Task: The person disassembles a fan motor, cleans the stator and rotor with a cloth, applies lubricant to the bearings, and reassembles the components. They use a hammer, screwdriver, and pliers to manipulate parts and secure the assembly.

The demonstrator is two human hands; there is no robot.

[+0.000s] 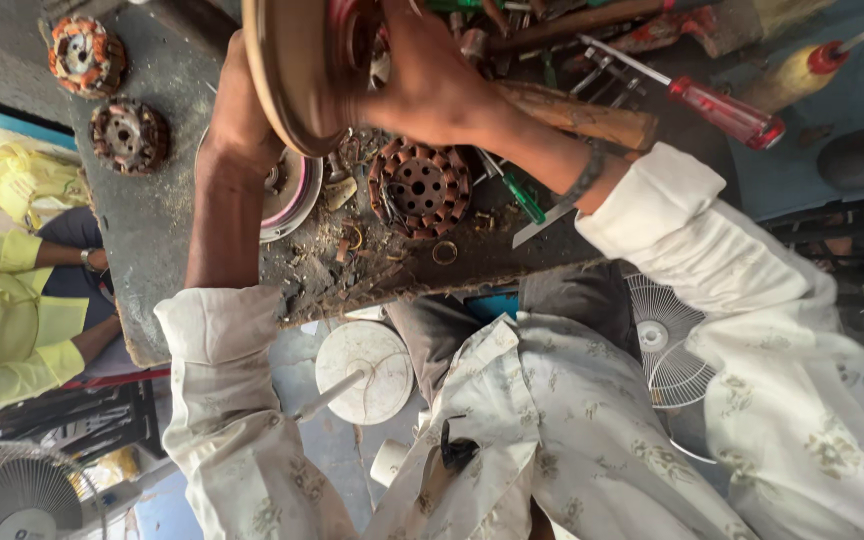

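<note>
I see a dark, grimy workbench strewn with scraps. On it lie three copper-wound motor cores, a red-handled screwdriver and a green one.

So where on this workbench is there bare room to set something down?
Bare bench top lies between the two copper-wound stators at the far edge and the left hand. Around the middle stator it is littered with scraps; by the right hand, tools and the red-handled screwdriver crowd it.

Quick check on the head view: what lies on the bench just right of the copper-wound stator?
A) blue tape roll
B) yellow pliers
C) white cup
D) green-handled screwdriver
D: a green-handled screwdriver lies on the bench right beside the copper-wound stator, under the forearm of the right hand, which with the left hand grips a round motor cover.
</note>
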